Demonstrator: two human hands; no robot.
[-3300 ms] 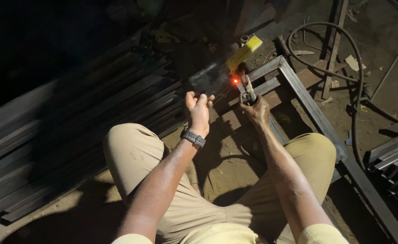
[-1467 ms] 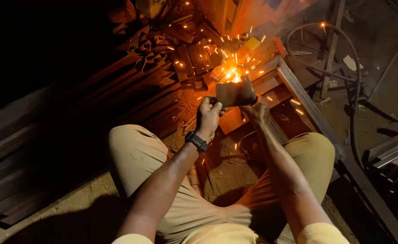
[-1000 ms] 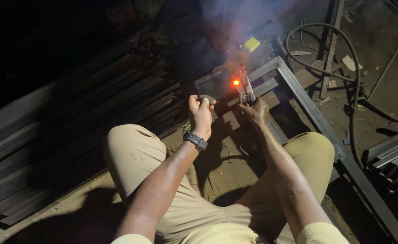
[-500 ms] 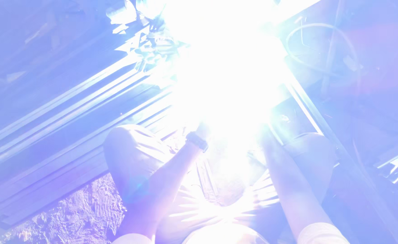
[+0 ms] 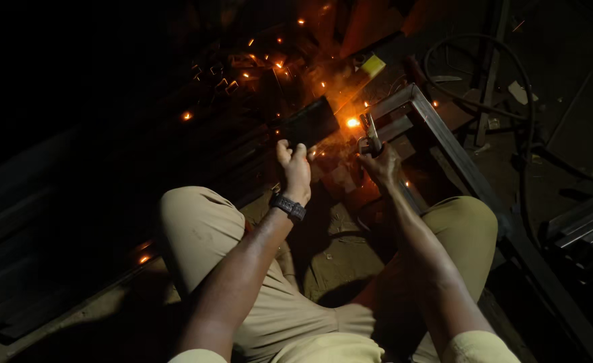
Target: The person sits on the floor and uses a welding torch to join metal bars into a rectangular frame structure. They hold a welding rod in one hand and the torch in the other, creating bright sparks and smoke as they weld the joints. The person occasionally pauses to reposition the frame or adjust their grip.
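Head view: the person sits on the ground, knees apart in tan trousers. The left hand point(image 5: 295, 169), a dark watch point(image 5: 288, 206) on its wrist, is closed around the lower edge of a dark flat shield point(image 5: 309, 123) and holds it upright just left of a bright orange glow point(image 5: 353, 122). The right hand point(image 5: 381, 163) is closed around the handle of a welding holder point(image 5: 370, 136), whose tip points up at that glow. The glow sits on the near left rail of a grey metal frame point(image 5: 444, 144) lying on the floor. Orange sparks point(image 5: 277, 64) scatter up and left over a stack of metal bars point(image 5: 236, 144). A dark cable point(image 5: 520, 128) loops at the frame's far right side.
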